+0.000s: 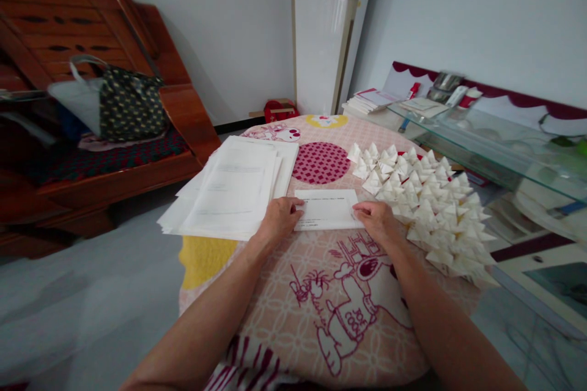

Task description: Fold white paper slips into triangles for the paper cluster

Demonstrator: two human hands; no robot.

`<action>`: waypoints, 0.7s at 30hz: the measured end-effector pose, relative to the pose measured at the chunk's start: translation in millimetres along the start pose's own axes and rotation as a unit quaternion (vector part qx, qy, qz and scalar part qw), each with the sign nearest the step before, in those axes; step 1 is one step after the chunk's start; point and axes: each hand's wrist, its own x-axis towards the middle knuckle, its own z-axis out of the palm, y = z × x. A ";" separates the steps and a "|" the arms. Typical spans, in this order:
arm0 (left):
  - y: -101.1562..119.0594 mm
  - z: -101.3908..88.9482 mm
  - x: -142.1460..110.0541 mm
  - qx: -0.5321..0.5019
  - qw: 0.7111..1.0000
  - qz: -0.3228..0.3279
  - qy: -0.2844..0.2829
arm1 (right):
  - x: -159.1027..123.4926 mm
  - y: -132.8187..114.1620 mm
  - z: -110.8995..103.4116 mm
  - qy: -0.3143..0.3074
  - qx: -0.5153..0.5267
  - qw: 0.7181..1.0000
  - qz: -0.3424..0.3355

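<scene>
A folded white sheet of paper lies flat on a pink cartoon-printed cloth that covers a round table. My left hand rests on the sheet's left edge with its fingers curled down onto the paper. My right hand presses the right edge, fingers bent and pinching at the corner. A stack of white paper sheets lies just left of my left hand. To the right of my right hand sits a heap of several folded white paper triangles.
A dark wooden bench with a patterned bag stands at the left. A tall white air conditioner stands at the back wall. A glass-topped shelf with books and clutter runs along the right. A red object sits on the floor.
</scene>
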 end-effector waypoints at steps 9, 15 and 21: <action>-4.3 4.8 2.5 0.005 1.000 0.009 0.016 | 0.7 0.1 -0.7 0.000 -0.007 1.000 -0.002; -1.9 3.2 2.8 -0.001 1.000 0.000 0.010 | -0.7 -0.5 0.0 0.001 -0.006 1.000 0.002; -1.0 2.4 4.4 0.010 1.000 -0.009 0.004 | 2.2 4.3 3.3 0.003 -0.007 1.000 0.001</action>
